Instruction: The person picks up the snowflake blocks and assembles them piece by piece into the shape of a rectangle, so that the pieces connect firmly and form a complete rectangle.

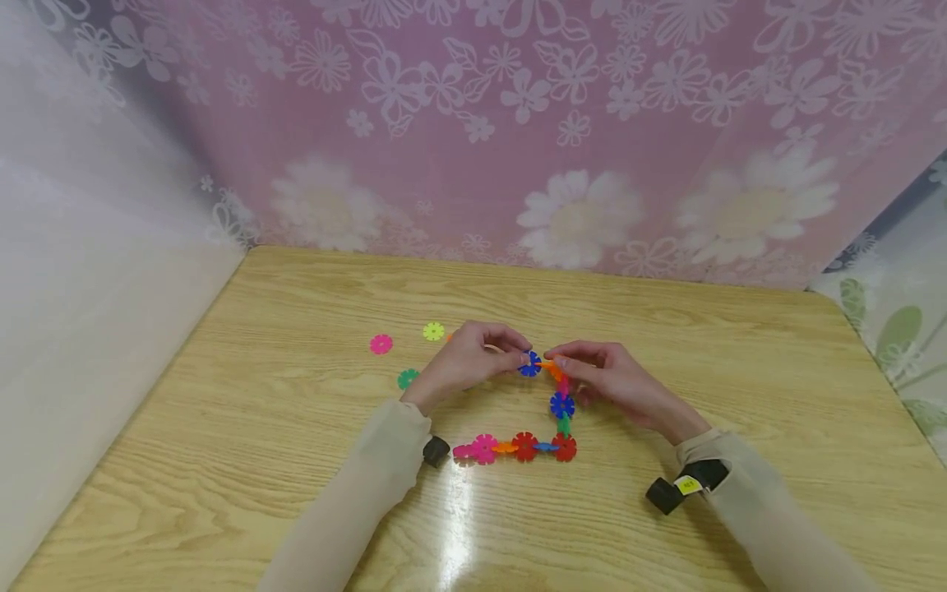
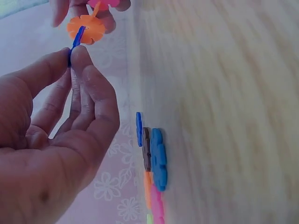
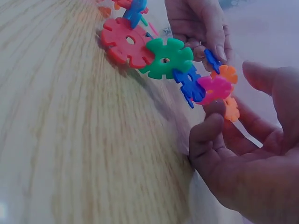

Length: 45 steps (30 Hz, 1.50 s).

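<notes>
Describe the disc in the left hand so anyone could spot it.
On the table, find the chain of notched discs. At its far end, the left hand pinches a dark-blue disc. Unlike the chain's other dark-blue disc, this one meets an orange disc.

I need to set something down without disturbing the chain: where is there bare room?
On the wood-grain tabletop, bare patches lie right of the right-hand grip, left of the loose pink flower disc, and between the sleeves, in front of the flower-disc chain. It is crowded around the left-hand grip, where other loose discs lie.
</notes>
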Each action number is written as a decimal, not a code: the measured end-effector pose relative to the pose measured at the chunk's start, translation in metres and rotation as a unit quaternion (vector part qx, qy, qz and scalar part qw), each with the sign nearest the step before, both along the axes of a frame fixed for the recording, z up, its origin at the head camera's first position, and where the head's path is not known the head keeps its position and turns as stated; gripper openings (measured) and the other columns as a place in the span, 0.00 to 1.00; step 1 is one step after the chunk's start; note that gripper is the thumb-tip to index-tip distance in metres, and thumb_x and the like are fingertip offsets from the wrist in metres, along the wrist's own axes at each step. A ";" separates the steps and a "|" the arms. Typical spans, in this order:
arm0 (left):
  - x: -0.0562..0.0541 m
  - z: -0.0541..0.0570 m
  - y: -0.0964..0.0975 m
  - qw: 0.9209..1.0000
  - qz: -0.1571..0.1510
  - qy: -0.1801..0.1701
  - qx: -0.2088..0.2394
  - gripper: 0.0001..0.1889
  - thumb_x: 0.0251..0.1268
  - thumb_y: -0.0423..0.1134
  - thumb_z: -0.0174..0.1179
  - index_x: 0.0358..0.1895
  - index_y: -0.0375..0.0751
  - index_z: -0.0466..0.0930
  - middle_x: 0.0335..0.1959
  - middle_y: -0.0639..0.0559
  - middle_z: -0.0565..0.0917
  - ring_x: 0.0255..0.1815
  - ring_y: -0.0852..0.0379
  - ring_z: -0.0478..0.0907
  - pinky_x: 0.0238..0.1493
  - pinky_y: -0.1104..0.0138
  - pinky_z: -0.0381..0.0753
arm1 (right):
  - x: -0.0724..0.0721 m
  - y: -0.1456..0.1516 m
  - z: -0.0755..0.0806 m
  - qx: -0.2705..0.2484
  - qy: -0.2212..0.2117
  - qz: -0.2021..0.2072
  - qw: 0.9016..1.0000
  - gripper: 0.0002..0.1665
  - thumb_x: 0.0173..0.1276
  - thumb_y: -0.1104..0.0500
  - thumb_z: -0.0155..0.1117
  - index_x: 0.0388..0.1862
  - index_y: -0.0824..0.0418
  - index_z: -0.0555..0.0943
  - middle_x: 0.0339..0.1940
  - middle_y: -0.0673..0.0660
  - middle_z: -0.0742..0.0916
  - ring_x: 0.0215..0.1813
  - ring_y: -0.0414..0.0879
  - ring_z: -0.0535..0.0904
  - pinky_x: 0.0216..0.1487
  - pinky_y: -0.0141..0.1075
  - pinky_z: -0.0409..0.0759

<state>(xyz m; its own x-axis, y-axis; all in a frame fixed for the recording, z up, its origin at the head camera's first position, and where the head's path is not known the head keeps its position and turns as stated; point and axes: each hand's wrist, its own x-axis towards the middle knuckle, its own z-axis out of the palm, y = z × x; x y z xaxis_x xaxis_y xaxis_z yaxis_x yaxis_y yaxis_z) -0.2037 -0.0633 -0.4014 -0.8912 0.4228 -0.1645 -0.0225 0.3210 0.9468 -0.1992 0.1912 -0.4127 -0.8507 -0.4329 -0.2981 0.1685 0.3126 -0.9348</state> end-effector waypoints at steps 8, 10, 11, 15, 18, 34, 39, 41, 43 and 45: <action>0.003 0.001 0.003 1.000 -0.018 -0.007 0.012 0.07 0.71 0.39 0.65 0.49 0.47 0.87 0.45 0.49 0.86 0.45 0.47 0.87 0.50 0.58 0.87 | -0.001 -0.006 -0.003 0.056 0.054 -0.004 0.997 0.22 0.68 0.50 0.73 0.56 0.60 0.85 0.43 0.54 0.90 0.33 0.44 0.78 0.36 0.31 0.77; 0.003 0.000 0.002 1.000 -0.025 0.003 0.000 0.08 0.72 0.41 0.65 0.50 0.49 0.87 0.46 0.51 0.86 0.46 0.50 0.86 0.51 0.60 0.86 | -0.001 -0.008 -0.003 0.073 0.061 -0.011 0.995 0.21 0.67 0.50 0.74 0.54 0.60 0.86 0.38 0.52 0.89 0.32 0.44 0.77 0.36 0.31 0.76; 0.003 0.000 -0.001 1.000 -0.027 0.008 -0.007 0.09 0.72 0.42 0.65 0.51 0.49 0.87 0.46 0.52 0.86 0.45 0.51 0.87 0.51 0.60 0.86 | -0.001 -0.009 -0.003 0.081 0.062 -0.016 0.995 0.20 0.67 0.50 0.74 0.52 0.59 0.86 0.35 0.51 0.88 0.31 0.44 0.75 0.34 0.31 0.75; 0.001 0.004 -0.018 0.996 -0.013 0.055 -0.075 0.10 0.72 0.45 0.65 0.51 0.49 0.87 0.44 0.56 0.86 0.44 0.57 0.85 0.49 0.64 0.83 | 0.000 -0.010 -0.002 0.103 0.071 -0.028 0.992 0.20 0.66 0.49 0.75 0.51 0.60 0.87 0.31 0.48 0.84 0.29 0.43 0.72 0.31 0.31 0.72; 0.002 0.012 -0.036 0.984 -0.012 0.070 -0.162 0.09 0.69 0.43 0.68 0.48 0.47 0.87 0.41 0.55 0.86 0.42 0.57 0.82 0.47 0.64 0.82 | 0.001 -0.011 0.000 0.109 0.076 -0.034 0.991 0.21 0.65 0.49 0.76 0.50 0.61 0.87 0.30 0.49 0.83 0.28 0.43 0.72 0.29 0.31 0.72; 0.009 0.009 -0.055 0.953 -0.042 0.080 -0.289 0.14 0.58 0.40 0.76 0.44 0.47 0.82 0.37 0.54 0.81 0.39 0.55 0.74 0.45 0.63 0.76 | 0.005 -0.015 0.000 0.120 0.112 -0.022 0.986 0.16 0.68 0.54 0.73 0.49 0.63 0.86 0.42 0.56 0.87 0.31 0.43 0.73 0.31 0.32 0.71; 0.006 0.007 -0.053 0.970 -0.035 0.109 -0.213 0.10 0.62 0.36 0.73 0.41 0.47 0.81 0.39 0.54 0.84 0.40 0.57 0.80 0.48 0.64 0.81 | 0.006 -0.016 0.001 0.123 0.108 -0.025 0.986 0.17 0.67 0.53 0.73 0.49 0.62 0.86 0.38 0.54 0.85 0.30 0.43 0.73 0.29 0.32 0.71; 0.004 0.006 -0.050 0.974 -0.031 0.129 -0.181 0.08 0.63 0.36 0.73 0.40 0.48 0.83 0.39 0.55 0.85 0.40 0.59 0.82 0.49 0.65 0.83 | 0.006 -0.017 0.001 0.125 0.108 -0.026 0.986 0.18 0.67 0.52 0.74 0.49 0.62 0.86 0.34 0.53 0.85 0.29 0.42 0.72 0.28 0.32 0.70; 0.004 0.006 -0.047 0.976 -0.026 0.144 -0.159 0.07 0.62 0.36 0.73 0.40 0.49 0.84 0.38 0.56 0.86 0.40 0.60 0.82 0.48 0.65 0.83 | 0.006 -0.018 0.002 0.129 0.107 -0.027 0.985 0.17 0.67 0.52 0.74 0.49 0.62 0.86 0.32 0.52 0.83 0.29 0.43 0.72 0.28 0.32 0.69; 0.004 0.006 -0.043 0.978 -0.024 0.152 -0.139 0.06 0.63 0.36 0.73 0.38 0.49 0.85 0.37 0.57 0.87 0.39 0.60 0.82 0.47 0.66 0.84 | 0.006 -0.019 0.003 0.131 0.109 -0.028 0.985 0.18 0.67 0.52 0.73 0.50 0.61 0.86 0.30 0.52 0.83 0.28 0.43 0.72 0.27 0.32 0.69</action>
<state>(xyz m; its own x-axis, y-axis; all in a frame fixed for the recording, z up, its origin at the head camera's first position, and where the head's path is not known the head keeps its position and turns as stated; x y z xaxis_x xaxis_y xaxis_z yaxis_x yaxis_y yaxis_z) -0.1994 -0.1061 -0.3959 -0.8971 0.4417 -0.0090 0.2683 0.5610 0.7831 -0.1935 0.1723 -0.4101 -0.9271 -0.3160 -0.2014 -0.0034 0.5447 -0.8386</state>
